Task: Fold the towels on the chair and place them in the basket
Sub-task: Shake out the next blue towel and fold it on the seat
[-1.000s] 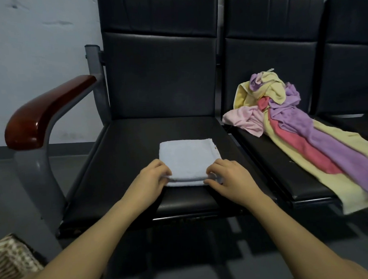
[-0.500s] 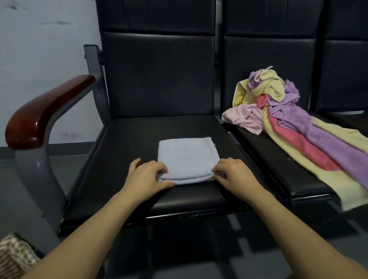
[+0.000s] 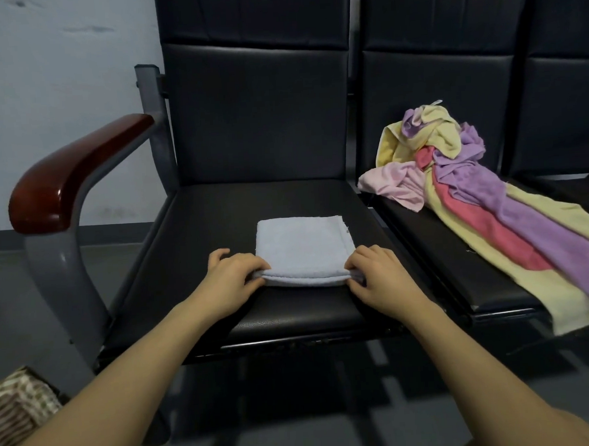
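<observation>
Woven, brown and cream, the basket (image 3: 17,404) sits on the floor at the far left bottom corner, only partly in my view. Above it I see the red-brown armrest (image 3: 75,173) on its grey metal support, fixed to the side of the black chair (image 3: 256,115).

On that chair's seat, toward the front edge, lies the folded towel (image 3: 303,248), pale blue, squared up and flat. My left hand (image 3: 233,280) is at its near left corner, fingers curled and pinching the folded edge, thumb on top. My right hand (image 3: 379,274) mirrors it at the near right corner, fingers curled round the edge and gripping it. Both forearms reach in from the bottom of the frame.

Further right, on the next seat (image 3: 459,272), is the pile (image 3: 454,166) of unfolded towels: a pale pink one at its left, yellow and purple ones bunched against the backrest, and long strips of red, purple and yellow trailing down across the seat and over its front edge. The pile is well apart from the folded towel. A third seat shows at the far right edge.
</observation>
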Available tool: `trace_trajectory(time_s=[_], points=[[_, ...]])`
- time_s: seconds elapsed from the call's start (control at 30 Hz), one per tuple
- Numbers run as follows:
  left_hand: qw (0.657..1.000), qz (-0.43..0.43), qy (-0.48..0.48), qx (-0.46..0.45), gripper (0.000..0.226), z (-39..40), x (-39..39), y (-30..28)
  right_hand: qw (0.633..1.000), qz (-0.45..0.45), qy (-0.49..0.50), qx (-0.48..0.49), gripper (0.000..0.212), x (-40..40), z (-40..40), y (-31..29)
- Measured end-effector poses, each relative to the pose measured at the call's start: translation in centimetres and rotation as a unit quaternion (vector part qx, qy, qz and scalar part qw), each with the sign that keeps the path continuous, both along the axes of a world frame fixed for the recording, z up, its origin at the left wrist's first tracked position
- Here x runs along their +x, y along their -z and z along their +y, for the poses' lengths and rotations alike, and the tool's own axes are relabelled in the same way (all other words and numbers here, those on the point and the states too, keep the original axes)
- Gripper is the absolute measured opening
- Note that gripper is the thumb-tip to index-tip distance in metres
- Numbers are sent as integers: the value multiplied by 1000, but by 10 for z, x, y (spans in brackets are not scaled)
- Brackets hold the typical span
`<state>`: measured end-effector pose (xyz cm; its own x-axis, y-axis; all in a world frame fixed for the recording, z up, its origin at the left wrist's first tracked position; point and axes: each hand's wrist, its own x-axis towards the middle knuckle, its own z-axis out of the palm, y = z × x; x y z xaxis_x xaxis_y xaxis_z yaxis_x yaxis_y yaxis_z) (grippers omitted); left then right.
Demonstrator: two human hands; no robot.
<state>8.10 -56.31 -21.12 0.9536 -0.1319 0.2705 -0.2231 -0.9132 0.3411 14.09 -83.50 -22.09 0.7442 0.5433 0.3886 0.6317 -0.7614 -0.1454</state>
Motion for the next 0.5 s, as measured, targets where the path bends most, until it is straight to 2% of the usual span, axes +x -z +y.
trace_trajectory(time_s=[0.1, 0.17, 0.27, 0.37, 0.5], points=[[1000, 6, -6, -27, 14, 0, 2, -7, 995, 67, -14, 77, 8, 0, -1, -3], [997, 2, -15, -81, 12, 0, 5, -9, 971, 135, -23, 194, 13, -1, 0, -6], [987, -8, -18, -158, 17, -3, 11, -13, 927, 174, -19, 331, 13, -3, 4, -12], [979, -44, -28, -198, 29, -13, 16, -20, 920, 149, 35, 362, 7, 2, 9, -13], [960, -59, -98, -256, 38, -26, 26, -27, 926, 75, 67, 365, 8, 12, 19, -11]])
